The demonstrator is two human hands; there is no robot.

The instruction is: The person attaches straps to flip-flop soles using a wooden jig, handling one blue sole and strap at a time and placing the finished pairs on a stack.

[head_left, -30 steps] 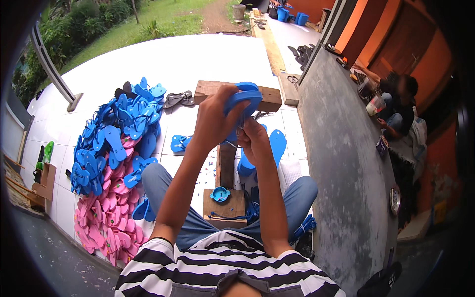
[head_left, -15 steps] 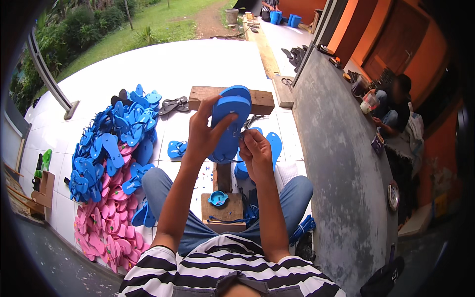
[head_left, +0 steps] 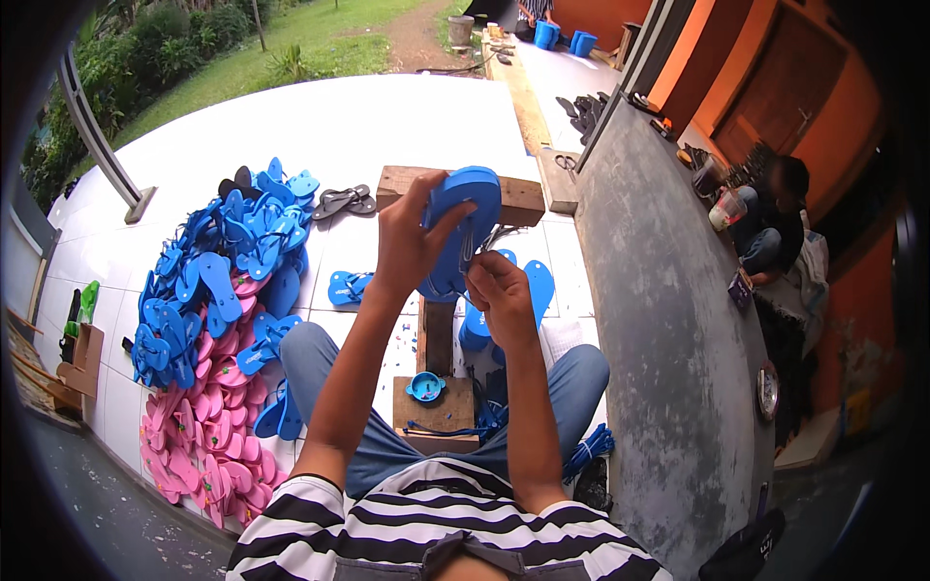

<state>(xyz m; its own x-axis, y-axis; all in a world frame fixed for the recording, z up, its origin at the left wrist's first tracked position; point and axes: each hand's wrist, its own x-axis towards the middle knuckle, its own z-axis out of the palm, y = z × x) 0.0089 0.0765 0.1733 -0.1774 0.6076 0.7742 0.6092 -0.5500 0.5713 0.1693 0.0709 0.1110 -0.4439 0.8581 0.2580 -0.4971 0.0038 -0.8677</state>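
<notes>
Up in front of my chest, my left hand (head_left: pixel 407 232) grips a pair of blue flip-flops (head_left: pixel 477 189), pressed sole to sole, thumb across the near one. My right hand (head_left: pixel 501 295) is closed in a pinch at their right edge. A thin pale strand shows on the sole just above those fingertips; whether the fingers hold it is too small to tell. Below lies a wooden block (head_left: pixel 434 412) between my legs, with a small blue dish (head_left: pixel 425 387) on it. More blue flip-flops (head_left: pixel 538 289) lie partly behind my right hand.
At left is a heap of blue flip-flops (head_left: pixel 218 281) beside pink ones (head_left: pixel 199 436). A thick wooden beam (head_left: pixel 523 200) lies ahead, with grey flip-flops (head_left: pixel 346 200) nearby. Blue straps (head_left: pixel 589 450) lie by my right knee. A low grey wall (head_left: pixel 668 320) runs along the right; another person (head_left: pixel 775 213) sits beyond it.
The pair has turned slightly in my left hand, and the far sole no longer stands out above the near one. A pale strand now shows on the sole. My right hand stays pinched at its edge.
</notes>
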